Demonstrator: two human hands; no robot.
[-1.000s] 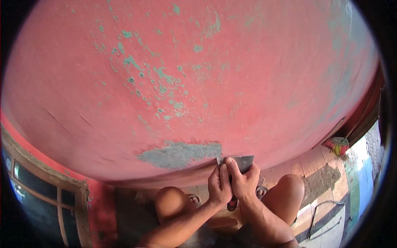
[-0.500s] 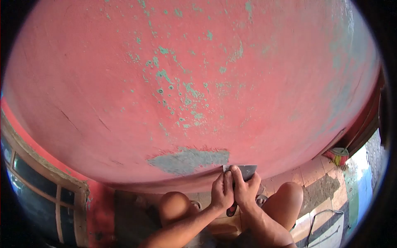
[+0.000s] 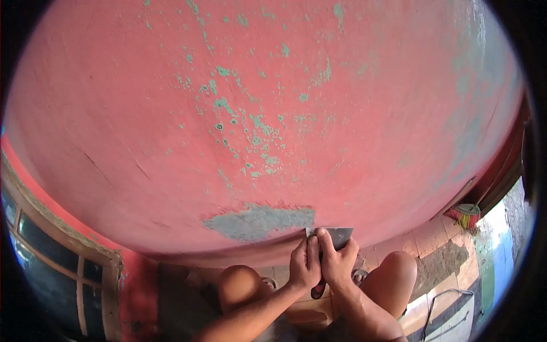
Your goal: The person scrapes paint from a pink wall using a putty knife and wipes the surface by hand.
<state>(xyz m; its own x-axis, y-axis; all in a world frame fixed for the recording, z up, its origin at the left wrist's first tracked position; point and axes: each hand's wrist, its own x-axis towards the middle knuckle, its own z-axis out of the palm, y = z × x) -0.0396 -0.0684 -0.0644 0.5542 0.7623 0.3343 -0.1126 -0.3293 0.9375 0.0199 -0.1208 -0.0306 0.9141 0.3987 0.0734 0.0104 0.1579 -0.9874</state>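
Observation:
Both of my hands are closed on one scraper [image 3: 341,235], a wide flat metal blade with a dark handle. My left hand [image 3: 306,263] wraps the handle from the left, its thumb up near the blade. On the other side my right hand [image 3: 337,259] grips it, with the thumb laid along the blade's left part. The blade's straight edge is right at the low part of a pink wall [image 3: 142,165]. Just up and left of it lies a bare grey patch [image 3: 256,223] with a ragged pink upper edge.
Green flecks [image 3: 265,137] show through the wall's paint higher up. A broom [image 3: 467,215] with red and yellow bristles stands at the right. A wood-framed window [image 3: 80,279] is at lower left. My bent knees [image 3: 242,285] flank my arms above the tiled floor [image 3: 421,242].
The scraper and both hands keep almost the same place at the wall's foot, and the grip is unchanged. The view has shifted very slightly.

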